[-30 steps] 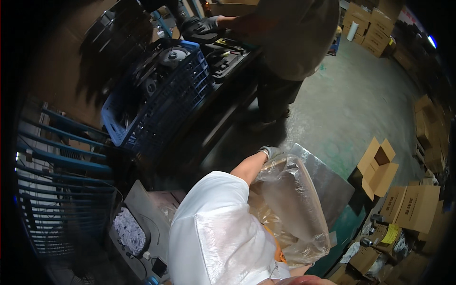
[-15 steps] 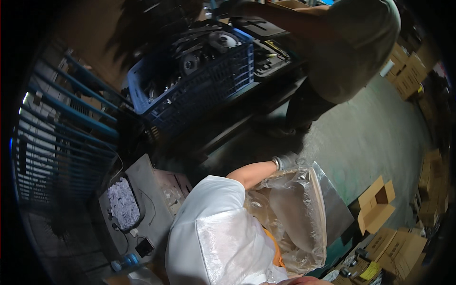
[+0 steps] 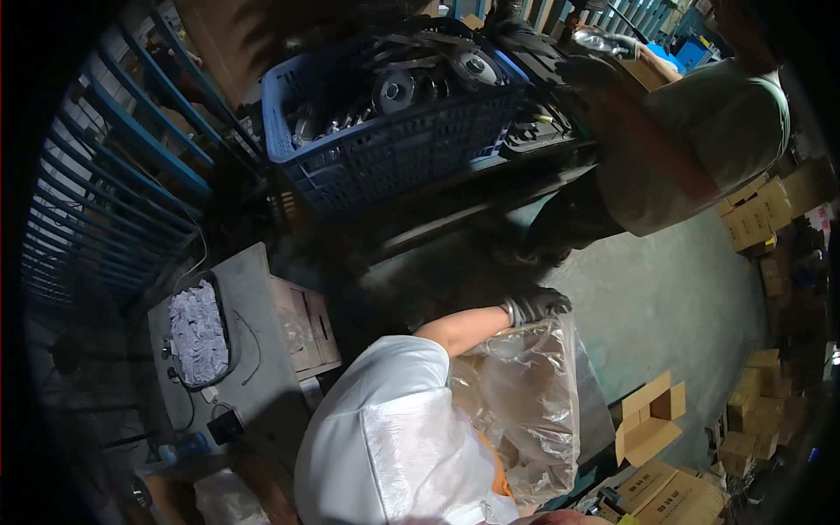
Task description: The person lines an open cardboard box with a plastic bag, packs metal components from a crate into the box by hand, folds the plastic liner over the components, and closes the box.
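Note:
My left hand (image 3: 538,306), in a grey striped glove, is closed over the far rim of an open carton (image 3: 563,329). A loose, clear plastic liner (image 3: 542,398) covers the carton's inside and hangs over its edge. My bare forearm reaches there from a white sleeve (image 3: 394,376). Beneath the crinkled plastic, the contents cannot be made out. My right hand is out of sight. Beside the carton lies a flat grey sheet or panel (image 3: 595,407).
A blue crate (image 3: 394,162) of metal parts stands on a dark bench, with a co-worker (image 3: 691,149) beside it. At left, a grey table (image 3: 262,350) bears a black tray (image 3: 229,337) of folded papers. An open cardboard box (image 3: 652,420) and stacked cartons (image 3: 757,214) stand at right.
The whole view has shifted and turned slightly. My left hand stays at the carton's far rim and shows more sharply. The co-worker's gloved hand, holding a shiny part, has come into view.

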The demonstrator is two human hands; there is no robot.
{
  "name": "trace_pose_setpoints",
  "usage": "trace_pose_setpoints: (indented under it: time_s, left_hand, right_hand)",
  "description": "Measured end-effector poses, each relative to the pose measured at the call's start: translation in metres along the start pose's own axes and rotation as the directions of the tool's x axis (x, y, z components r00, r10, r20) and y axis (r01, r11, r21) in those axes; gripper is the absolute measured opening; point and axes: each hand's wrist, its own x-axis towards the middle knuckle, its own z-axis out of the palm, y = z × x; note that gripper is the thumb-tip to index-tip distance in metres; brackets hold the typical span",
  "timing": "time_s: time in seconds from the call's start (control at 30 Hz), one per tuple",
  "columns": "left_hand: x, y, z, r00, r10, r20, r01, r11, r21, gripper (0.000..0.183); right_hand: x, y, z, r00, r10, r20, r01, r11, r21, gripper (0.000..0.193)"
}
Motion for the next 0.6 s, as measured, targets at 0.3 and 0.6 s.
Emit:
trace_pose_setpoints:
  time_s: [0.3, 0.6]
  left_hand:
    - [-0.049, -0.189, -0.033, 0.542, -0.825, -0.158, 0.840, 0.536, 0.084, 0.044]
    - [-0.120, -0.043, -0.119, 0.623, -0.751, 0.218, 0.398, 0.545, 0.738, 0.043]
  right_hand:
    - [-0.023, -0.038, -0.015, 0.981, 0.085, 0.172, -0.105, 0.989, 0.108, 0.052]
    - [-0.181, 0.073, -0.004, 0.920, 0.391, -0.031, -0.326, 0.806, 0.493, 0.054]
